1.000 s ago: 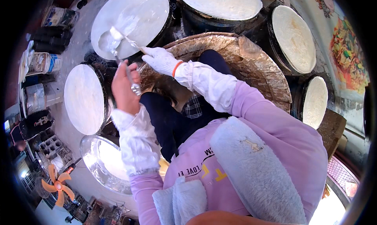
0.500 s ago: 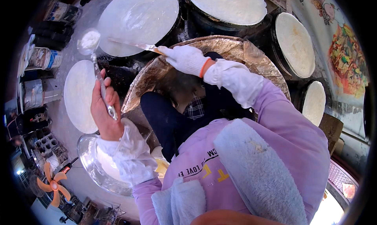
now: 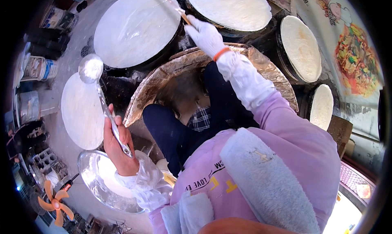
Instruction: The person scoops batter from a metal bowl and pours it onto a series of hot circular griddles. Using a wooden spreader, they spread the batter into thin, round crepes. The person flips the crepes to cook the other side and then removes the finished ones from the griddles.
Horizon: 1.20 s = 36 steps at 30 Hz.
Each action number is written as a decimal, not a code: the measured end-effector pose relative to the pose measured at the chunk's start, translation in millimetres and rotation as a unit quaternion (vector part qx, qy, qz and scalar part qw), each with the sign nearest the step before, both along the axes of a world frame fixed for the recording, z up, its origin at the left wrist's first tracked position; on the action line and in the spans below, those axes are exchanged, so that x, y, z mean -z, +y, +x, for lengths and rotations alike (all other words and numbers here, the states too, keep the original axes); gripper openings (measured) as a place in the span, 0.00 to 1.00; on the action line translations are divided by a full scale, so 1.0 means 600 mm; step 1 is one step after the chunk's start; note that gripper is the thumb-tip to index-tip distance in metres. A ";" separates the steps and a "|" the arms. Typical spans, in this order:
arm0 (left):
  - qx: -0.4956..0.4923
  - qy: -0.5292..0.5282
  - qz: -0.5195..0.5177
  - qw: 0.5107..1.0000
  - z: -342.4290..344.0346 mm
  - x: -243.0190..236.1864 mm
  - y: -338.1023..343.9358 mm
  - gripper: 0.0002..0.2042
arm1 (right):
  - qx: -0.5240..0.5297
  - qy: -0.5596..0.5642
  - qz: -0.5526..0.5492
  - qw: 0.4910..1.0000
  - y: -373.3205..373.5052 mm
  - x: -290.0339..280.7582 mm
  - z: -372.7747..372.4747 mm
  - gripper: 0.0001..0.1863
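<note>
Your bare left hand (image 3: 121, 150) grasps a metal ladle (image 3: 101, 96) by its handle, fingers curled around it. The ladle tilts up and to the left, its bowl coated with white paste (image 3: 93, 69) and seen against the upper edge of the left round (image 3: 83, 115), a flat white sheet. Whether the bowl touches it, you cannot tell.

Your right hand (image 3: 205, 37), in a white glove with an orange cuff, grips the wooden handle of a spatula (image 3: 181, 11). Its blurred blade runs up and left over the right edge of the big round (image 3: 134, 29), the largest white sheet; contact is unclear.

Three more white sheets lie in an arc beyond you: the top round (image 3: 228, 9), the right round (image 3: 301, 48) and the small round (image 3: 321, 107), below it. A brown curved wall (image 3: 273, 70) bends around your knees. Near your left forearm stands a shiny basin (image 3: 85, 168) with something white inside. A light blue towel (image 3: 267, 176) hangs over your purple top (image 3: 308, 138). At lower left is an orange fan (image 3: 56, 203).
</note>
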<state>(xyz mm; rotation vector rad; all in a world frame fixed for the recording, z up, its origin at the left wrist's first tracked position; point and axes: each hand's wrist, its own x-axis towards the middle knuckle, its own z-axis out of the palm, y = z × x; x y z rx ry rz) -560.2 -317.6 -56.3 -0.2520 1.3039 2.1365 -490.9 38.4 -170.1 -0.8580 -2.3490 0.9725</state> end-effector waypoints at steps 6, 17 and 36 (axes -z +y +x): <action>0.021 0.010 -0.013 1.000 0.001 0.003 0.019 0.19 | 0.013 -0.159 0.130 0.979 0.084 0.047 -0.109 0.20; 0.041 0.010 -0.004 0.999 0.033 -0.006 0.039 0.19 | -0.066 -0.133 0.103 0.984 -0.061 0.052 -0.032 0.25; 0.282 0.065 0.022 0.957 0.178 -0.026 0.119 0.18 | -0.095 0.083 -0.577 0.807 -0.212 -0.229 0.351 0.15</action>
